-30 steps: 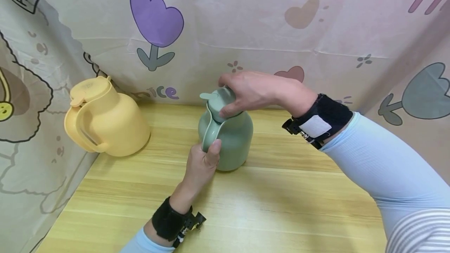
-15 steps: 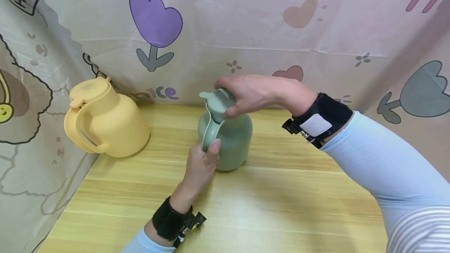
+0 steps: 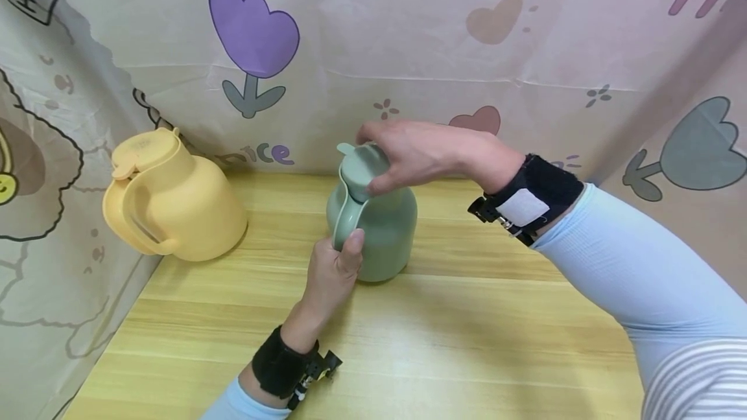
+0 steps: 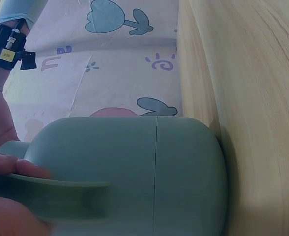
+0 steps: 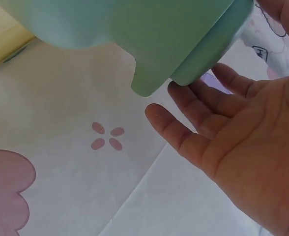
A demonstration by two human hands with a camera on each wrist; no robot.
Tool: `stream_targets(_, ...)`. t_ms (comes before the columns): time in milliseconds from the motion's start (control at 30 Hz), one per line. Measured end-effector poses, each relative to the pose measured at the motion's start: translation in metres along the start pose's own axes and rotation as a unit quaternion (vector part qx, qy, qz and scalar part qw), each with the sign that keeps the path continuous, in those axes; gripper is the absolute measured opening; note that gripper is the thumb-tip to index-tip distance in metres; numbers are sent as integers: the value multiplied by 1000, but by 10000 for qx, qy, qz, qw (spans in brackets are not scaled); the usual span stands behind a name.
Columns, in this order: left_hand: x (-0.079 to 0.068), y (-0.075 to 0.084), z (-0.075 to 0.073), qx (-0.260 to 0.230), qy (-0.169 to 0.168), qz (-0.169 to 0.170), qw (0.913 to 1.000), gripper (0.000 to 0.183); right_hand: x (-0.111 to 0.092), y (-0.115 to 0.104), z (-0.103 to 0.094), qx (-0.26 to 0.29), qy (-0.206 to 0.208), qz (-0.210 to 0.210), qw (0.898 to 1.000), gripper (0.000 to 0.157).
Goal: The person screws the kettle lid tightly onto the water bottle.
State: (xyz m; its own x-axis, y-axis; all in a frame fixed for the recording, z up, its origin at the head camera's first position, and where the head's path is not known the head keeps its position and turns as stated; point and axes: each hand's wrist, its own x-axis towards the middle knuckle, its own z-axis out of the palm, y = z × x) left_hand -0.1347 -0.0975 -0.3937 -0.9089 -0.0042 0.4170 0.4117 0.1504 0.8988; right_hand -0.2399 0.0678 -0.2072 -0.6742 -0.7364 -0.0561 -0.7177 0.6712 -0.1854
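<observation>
A sage-green vacuum jug [image 3: 388, 238] stands upright on the table in the head view. My left hand [image 3: 334, 274] grips its handle [image 3: 349, 218], thumb on top. In the left wrist view, fingers [image 4: 16, 166] wrap that handle beside the jug's smooth body [image 4: 130, 152]. From the right, my right hand [image 3: 417, 154] holds the round lid [image 3: 364, 167] by its rim, thumb on the near side and fingers on the far side. The lid's small tab points left and slightly back. The right wrist view shows fingertips [image 5: 179, 93] at the lid's edge [image 5: 208, 54], near the jug's spout [image 5: 143, 81].
A yellow jug [image 3: 187, 206] of similar shape stands at the left, lid on, handle toward the front left. The wooden table [image 3: 467, 342] meets a printed cloth backdrop [image 3: 379, 31] behind and at the left.
The green lid has turned a little in the right hand, its tab swinging from the left toward the back. The right hand has shifted slightly on the lid; the left hand keeps its grip.
</observation>
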Motion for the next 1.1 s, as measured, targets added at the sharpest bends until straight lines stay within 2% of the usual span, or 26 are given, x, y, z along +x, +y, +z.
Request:
stream_targets(133, 0, -1, -1, -42, -9, 39, 10000, 63, 1, -1, 1, 18, -12, -97, 10000, 56)
stream_targets(367, 0, -1, -1, -2, -4, 22, 10000, 64, 2, -3, 3, -101, 98, 507, 9986, 72)
stream_targets(467, 0, 0, -1, 13, -8, 5, 10000, 64, 1, -2, 2, -68, 118, 545, 9984, 75)
stream_targets(833, 0, 0, -2, -67, 6, 41, 10000, 65, -1, -2, -5, -32, 94, 347, 9993, 56)
stream_targets(1100, 0, -1, 0, -13, 26, -12, 10000, 65, -1, -3, -1, -353, 293, 762, 9960, 69)
